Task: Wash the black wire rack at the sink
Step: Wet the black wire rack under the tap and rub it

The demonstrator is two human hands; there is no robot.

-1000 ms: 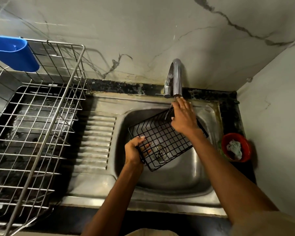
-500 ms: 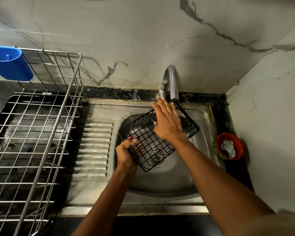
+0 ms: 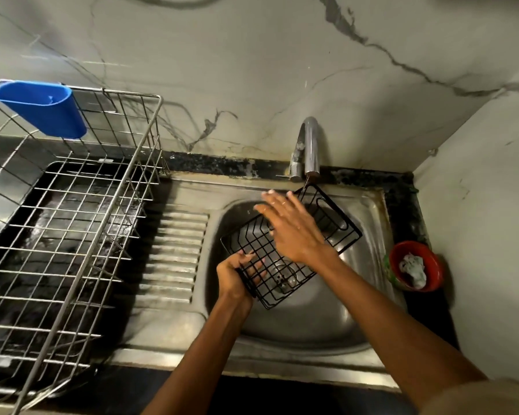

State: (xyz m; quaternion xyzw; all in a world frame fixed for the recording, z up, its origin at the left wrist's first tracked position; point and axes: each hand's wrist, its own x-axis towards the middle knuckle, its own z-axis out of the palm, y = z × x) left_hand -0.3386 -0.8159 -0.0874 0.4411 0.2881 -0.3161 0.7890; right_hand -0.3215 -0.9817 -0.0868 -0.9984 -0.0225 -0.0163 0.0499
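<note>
The left hand (image 3: 237, 275) is curling its fingers around the near left edge of the black wire rack with square grid holes (image 3: 288, 250), and it is holding the rack up over the round steel sink bowl (image 3: 327, 319). The right hand (image 3: 291, 227) is lying flat on top of the rack with its fingers straight and spread a little, pointing to the back left of the sink. The hand is looking wet and shiny.

The rack is tilting, with its far corner sitting just under the mouth of the curved grey metal tap (image 3: 310, 148) at the back of the sink. I cannot tell if water is coming out. Through the wires of the rack, the round metal drain (image 3: 283, 278) is showing at the bottom of the sink.

Left of the sink, the ridged steel draining board (image 3: 174, 253) is lying flat. Further left of the sink, a big silver wire dish basket (image 3: 72, 235) is standing over a dark tray, and a blue plastic cup holder (image 3: 42, 107) is hanging on its back rail. Right of the sink, a small red bowl (image 3: 415, 266) is sitting on the dark counter with a whitish lump (image 3: 412, 269) inside it. Behind the sink, a pale marble wall with dark veins (image 3: 252, 70) is rising up.
</note>
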